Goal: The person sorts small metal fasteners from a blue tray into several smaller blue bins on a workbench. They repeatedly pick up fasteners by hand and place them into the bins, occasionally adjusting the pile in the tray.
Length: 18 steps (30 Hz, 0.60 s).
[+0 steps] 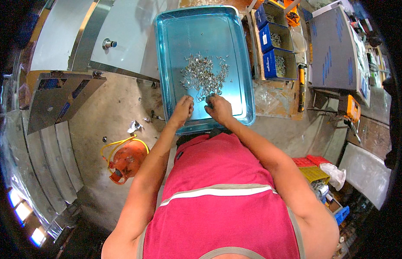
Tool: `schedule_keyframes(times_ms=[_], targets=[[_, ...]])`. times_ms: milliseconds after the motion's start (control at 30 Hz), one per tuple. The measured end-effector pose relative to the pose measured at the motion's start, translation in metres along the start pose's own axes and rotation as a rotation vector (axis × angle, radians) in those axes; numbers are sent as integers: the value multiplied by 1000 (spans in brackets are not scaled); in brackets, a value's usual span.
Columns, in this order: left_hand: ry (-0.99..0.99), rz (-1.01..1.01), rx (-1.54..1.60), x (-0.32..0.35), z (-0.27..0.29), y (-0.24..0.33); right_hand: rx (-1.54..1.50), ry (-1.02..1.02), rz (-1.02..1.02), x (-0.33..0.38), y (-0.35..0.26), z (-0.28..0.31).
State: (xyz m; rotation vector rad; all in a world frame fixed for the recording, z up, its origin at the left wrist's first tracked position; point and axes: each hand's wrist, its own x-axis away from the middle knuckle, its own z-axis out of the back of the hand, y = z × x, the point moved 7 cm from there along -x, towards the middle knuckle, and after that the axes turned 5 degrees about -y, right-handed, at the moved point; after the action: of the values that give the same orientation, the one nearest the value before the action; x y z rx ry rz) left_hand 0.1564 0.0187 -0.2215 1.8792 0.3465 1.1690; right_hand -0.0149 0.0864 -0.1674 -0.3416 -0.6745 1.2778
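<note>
A blue rectangular tray (174,52) lies in front of me. Loose small metal fasteners (204,73), perhaps screws or rivets, are heaped in its middle, with a few scattered around the edges. Over the near left part of the tray is my left hand (182,110), its fingers curled closed; whatever they hold, if anything, is too small to tell. My right hand (220,108) is closed at the near edge of the heap, fingertips pinched together by the fasteners. What sits between those fingers cannot be made out.
Several blue bins (274,64) of small metal parts stand on a bench right of the tray. An orange gas cylinder (128,159) with a yellow hose sits on the floor at left. Metal panels (65,95) border the left side; a grey cabinet (332,52) stands far right.
</note>
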Motion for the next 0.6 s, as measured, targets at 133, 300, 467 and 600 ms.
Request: schedule_keyframes(times_ms=[133, 300, 467, 600], targets=[[-230, 164, 616, -1, -7, -1, 32, 28, 80, -2, -3, -1], [-169, 228, 399, -16, 10, -4, 64, 26, 60, -3, 0, 0], [109, -353, -789, -18, 5, 43, 53, 76, -9, -5, 4, 8], [39, -341, -1049, -14, -13, 52, 50, 74, -65, -9, 7, 8]])
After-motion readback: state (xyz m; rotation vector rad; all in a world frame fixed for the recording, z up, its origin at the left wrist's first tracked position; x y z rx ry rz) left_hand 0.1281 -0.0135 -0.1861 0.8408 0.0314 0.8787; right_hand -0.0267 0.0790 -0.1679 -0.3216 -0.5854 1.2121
